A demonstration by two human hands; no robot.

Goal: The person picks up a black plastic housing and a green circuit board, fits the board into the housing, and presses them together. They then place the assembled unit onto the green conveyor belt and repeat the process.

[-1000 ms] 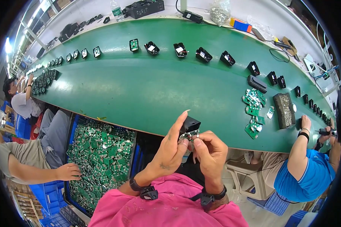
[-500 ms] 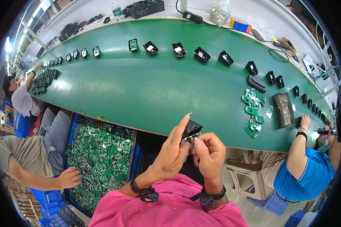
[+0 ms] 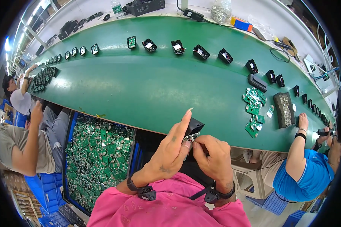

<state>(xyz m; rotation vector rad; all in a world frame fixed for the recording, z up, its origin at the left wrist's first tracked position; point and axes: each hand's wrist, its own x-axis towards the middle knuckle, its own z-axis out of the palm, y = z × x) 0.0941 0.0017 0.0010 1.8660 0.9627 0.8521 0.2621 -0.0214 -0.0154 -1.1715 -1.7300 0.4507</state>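
My left hand [image 3: 166, 157] grips a black plastic housing [image 3: 195, 126] above the near edge of the green bench, its index finger stretched along the side. A small circuit board [image 3: 192, 137] shows at the housing's near side, by my left thumb. My right hand [image 3: 214, 156] is pinched against that board's right edge, thumb and fingertips together. Whatever sits between those fingertips is too small to make out. Loose green circuit boards [image 3: 253, 109] lie in a pile on the bench to the right.
Black housings [image 3: 178, 47] stand in a curved row along the bench [image 3: 140, 90]. Right of the board pile are a dark block-shaped tray [image 3: 283, 109] and a black case [image 3: 257, 82]. A blue-edged bin of boards [image 3: 69, 151] stands at left. Co-workers sit on both sides.
My right hand has shifted slightly right and turned, still at the board. The nearest co-worker on the left has lifted a hand from the bin.
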